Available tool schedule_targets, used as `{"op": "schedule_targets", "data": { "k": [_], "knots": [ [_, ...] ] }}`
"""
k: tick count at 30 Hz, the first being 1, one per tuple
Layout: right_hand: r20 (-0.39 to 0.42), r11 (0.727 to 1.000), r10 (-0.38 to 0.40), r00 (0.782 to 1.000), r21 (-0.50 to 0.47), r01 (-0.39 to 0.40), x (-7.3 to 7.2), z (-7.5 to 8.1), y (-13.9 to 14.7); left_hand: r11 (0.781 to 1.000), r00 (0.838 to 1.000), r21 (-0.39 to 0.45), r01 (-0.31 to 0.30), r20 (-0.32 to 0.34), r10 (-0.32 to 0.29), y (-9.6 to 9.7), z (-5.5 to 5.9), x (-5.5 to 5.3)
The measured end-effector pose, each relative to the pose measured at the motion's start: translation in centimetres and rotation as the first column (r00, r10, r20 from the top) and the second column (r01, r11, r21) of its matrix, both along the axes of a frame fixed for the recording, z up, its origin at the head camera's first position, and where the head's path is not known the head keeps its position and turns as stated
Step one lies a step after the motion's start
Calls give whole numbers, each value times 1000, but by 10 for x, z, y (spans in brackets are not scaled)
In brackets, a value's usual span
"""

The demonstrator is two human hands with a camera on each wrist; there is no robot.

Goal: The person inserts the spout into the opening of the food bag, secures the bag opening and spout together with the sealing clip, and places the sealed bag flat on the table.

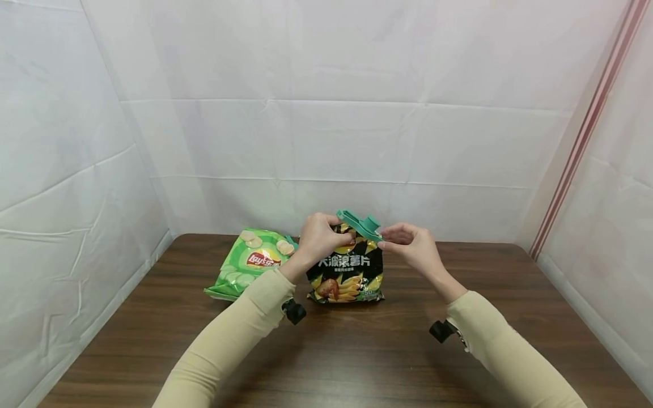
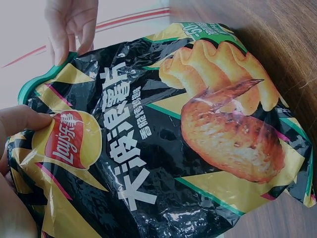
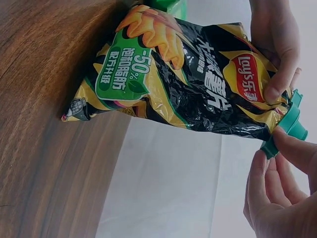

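A black and yellow chip bag [image 1: 349,277] stands upright on the table, a chicken wing and wavy chips printed on its front. Along its top edge lies a green bag clip [image 1: 361,225] with a round spout-like knob. My left hand [image 1: 321,237] grips the bag's upper left part, thumb on the front by the red logo [image 2: 63,140]. At the clip's right end, my right hand [image 1: 412,245] pinches it between thumb and fingers, seen closely in the right wrist view, where the clip [image 3: 290,121] sits across the bag's top.
A green chip bag [image 1: 245,269] leans at the left, partly behind my left forearm, with a bit of green clip [image 1: 292,242] at its top. The brown wooden table [image 1: 367,351] meets white cloth walls [image 1: 347,141] at the back and sides.
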State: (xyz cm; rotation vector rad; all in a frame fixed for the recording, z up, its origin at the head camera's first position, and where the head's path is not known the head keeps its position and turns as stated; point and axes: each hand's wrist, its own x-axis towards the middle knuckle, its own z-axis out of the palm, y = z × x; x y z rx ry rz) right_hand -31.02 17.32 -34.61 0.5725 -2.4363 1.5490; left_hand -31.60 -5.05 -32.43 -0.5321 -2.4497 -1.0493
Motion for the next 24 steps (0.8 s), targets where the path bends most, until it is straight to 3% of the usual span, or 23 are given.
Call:
{"op": "schedule_targets", "data": {
  "k": [6, 12, 20, 24],
  "knots": [
    [51, 998, 56, 997, 17, -57, 4, 6, -3, 1000, 1000, -4, 7, -9, -7, -1, 0, 0],
    [77, 998, 41, 996, 46, -45, 19, 24, -12, 1000, 1000, 5, 24, -8, -24, -1, 0, -1],
    [64, 999, 17, 998, 48, -20, 1, 4, -7, 999, 999, -28, 30, -13, -31, -1, 1, 1],
    [53, 998, 7, 999, 54, -10, 2, 4, -9, 997, 997, -41, 59, 55, -56, -4, 5, -1]
  ]
}}
